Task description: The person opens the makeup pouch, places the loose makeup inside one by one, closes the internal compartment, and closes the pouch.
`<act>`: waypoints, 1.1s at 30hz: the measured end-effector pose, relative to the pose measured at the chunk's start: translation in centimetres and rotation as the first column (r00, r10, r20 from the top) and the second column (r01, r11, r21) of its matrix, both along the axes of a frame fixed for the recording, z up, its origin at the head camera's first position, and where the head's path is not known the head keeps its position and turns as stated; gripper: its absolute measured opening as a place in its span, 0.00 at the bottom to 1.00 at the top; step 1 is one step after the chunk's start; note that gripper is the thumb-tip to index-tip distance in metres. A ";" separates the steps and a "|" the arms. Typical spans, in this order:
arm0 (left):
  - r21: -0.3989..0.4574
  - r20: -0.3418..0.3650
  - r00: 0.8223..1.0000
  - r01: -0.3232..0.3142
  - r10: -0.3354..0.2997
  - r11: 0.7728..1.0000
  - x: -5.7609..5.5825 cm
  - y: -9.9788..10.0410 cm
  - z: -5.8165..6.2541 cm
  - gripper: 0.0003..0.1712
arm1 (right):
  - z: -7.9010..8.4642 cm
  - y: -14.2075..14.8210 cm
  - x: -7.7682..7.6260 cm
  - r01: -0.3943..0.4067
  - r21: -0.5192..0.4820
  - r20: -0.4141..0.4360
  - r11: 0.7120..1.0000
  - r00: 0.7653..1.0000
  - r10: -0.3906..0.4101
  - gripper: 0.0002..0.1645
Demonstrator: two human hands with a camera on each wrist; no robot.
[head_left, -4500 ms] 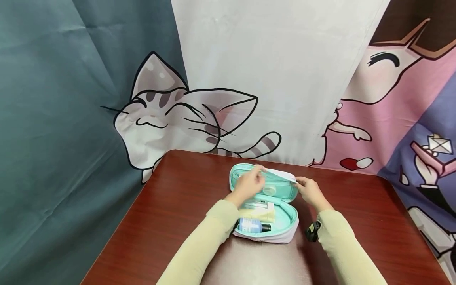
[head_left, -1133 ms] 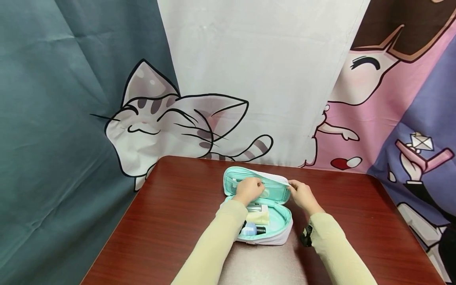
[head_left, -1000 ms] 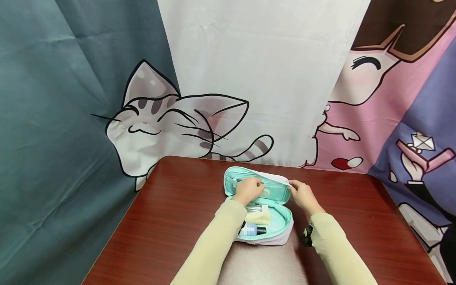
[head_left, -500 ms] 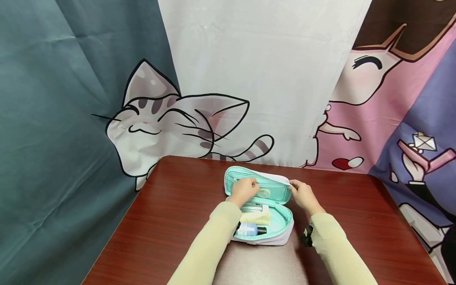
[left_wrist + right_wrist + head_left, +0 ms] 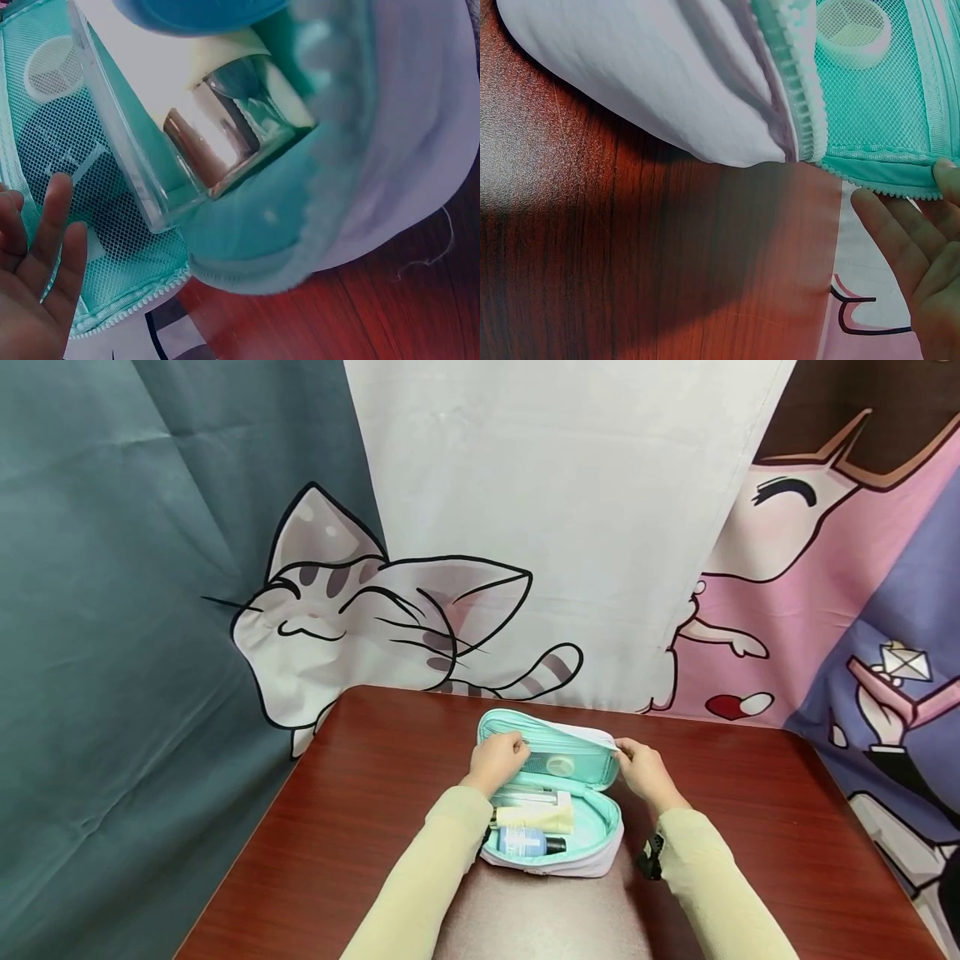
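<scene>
Currently the pouch [image 5: 596, 864] sits open on the reddish-brown desk [image 5: 315, 860], lilac outside and mint green inside, with its lid [image 5: 570, 743] folded up on the far side. The left hand [image 5: 497, 762] is at the left part of the lid, fingers curled in, thumb and forefinger pinching what looks like the small zip pull [image 5: 525, 742] of the mesh pocket [image 5: 588, 768]; in the left wrist view the pinch itself is cut off. The right hand [image 5: 647, 772] grips the right edge of the lid — thumb on the inner face, fingers behind the toothed rim.

Behind the mesh are a round white container [image 5: 560, 766] and, as the left wrist view shows, a dark item [image 5: 67, 146] with pale markings, plus another dark shape [image 5: 124, 221] next to it. The pouch's lower half holds, counting from the lid, a clear plastic box [image 5: 525, 796], a pale yellow tube [image 5: 536, 817] with a shiny coppery cap [image 5: 210, 139], and a blue bottle [image 5: 522, 842] lying on its side, its black cap [image 5: 556, 845] pointing right.

Both arms wear pale yellow-green sleeves [image 5: 427, 868] — a black device [image 5: 651, 857] sits at the right wrist. Past the desk hangs a cloth [image 5: 570, 527] with cartoon prints.
</scene>
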State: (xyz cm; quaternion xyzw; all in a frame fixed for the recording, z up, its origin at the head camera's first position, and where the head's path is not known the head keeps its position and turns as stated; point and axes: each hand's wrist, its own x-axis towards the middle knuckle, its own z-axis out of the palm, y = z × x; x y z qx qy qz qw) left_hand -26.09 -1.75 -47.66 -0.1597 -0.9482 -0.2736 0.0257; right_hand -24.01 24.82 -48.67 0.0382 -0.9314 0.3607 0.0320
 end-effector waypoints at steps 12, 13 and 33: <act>0.058 -0.024 0.992 -0.119 0.120 0.991 -0.3 -2.5 -0.2 0.18 | 0.1 0.1 0.0 0.006 -0.010 0.012 1.000 1.000 -0.005 0.16; 0.058 -0.022 0.991 -0.127 0.129 0.990 -0.3 -2.8 -0.2 0.18 | 0.1 0.1 0.0 0.004 -0.011 0.012 1.000 1.000 -0.004 0.16; 0.071 -0.059 0.981 -0.182 0.187 0.981 -0.9 -4.8 -0.7 0.20 | 0.0 0.0 0.0 -0.004 0.002 0.021 1.000 1.000 0.004 0.16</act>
